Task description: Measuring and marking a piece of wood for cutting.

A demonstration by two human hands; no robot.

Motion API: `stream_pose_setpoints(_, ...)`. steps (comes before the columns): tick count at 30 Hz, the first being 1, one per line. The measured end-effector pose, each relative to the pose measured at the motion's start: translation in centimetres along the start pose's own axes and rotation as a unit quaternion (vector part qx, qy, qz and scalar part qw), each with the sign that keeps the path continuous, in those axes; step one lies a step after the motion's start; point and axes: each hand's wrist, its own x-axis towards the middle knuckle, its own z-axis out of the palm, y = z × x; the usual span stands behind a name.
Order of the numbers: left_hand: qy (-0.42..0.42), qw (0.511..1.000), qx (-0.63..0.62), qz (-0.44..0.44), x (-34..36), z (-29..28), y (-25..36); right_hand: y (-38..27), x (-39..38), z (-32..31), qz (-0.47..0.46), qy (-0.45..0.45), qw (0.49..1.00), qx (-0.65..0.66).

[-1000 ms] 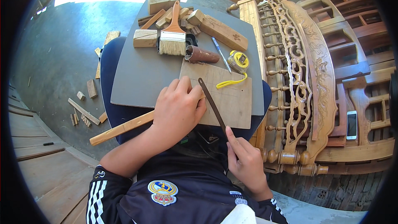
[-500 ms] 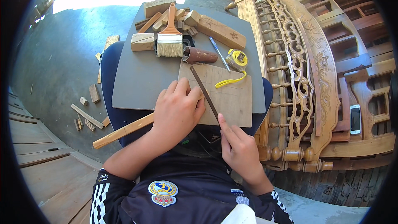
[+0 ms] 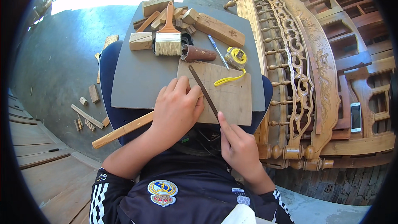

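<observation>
My left hand is closed around a light wooden stick, which slants down to the lower left, and rests over the square plywood board on the grey worktop. My right hand grips a long, flat dark file, index finger along it, with its far tip pointing up-left, beside my left knuckles. Beyond them lie a wide paintbrush, a roll of reddish sandpaper, a pen, a yellow tape measure and several wood offcuts.
Carved wooden furniture panels stand along the right, a phone lying on them. The worktop sits on a dark blue seat. Wood scraps lie on the concrete floor at left, near flat wooden panels.
My right hand and the file have moved up and to the left over the board. My left hand still holds the stick. The whole view has shifted slightly.
</observation>
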Motion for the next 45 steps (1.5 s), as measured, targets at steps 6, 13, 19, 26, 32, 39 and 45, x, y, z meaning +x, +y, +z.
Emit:
stream_pose_setpoints(6,0.000,1.000,0.002,-0.013,-0.1,-0.1,0.2,-0.1,0.2,0.5,0.002,-0.008,1.000,-0.021)
stream_pose_setpoints(13,0.009,1.000,-0.003,-0.012,-0.1,0.1,0.0,-0.7,-3.5,-2.1,0.027,-0.028,0.999,-0.001)
stream_pose_setpoints(19,0.004,1.000,-0.008,0.001,0.1,0.0,0.1,0.2,-0.9,-0.2,0.005,-0.002,1.000,-0.002)
stream_pose_setpoints(26,-0.006,1.000,-0.005,-0.011,0.0,0.0,0.1,0.5,-0.1,1.0,0.007,0.002,1.000,-0.011)
stream_pose_setpoints(32,0.002,1.000,-0.010,-0.014,-0.1,0.1,-0.1,-0.2,-3.8,-1.2,0.021,-0.001,1.000,0.019)
stream_pose_setpoints(39,-0.007,1.000,-0.022,-0.013,0.0,0.1,-0.2,0.7,-1.1,0.4,0.004,0.020,1.000,0.018)
stream_pose_setpoints(45,-0.031,0.999,-0.016,-0.023,0.0,-0.1,-0.1,0.7,0.4,1.6,-0.013,0.024,1.000,0.009)
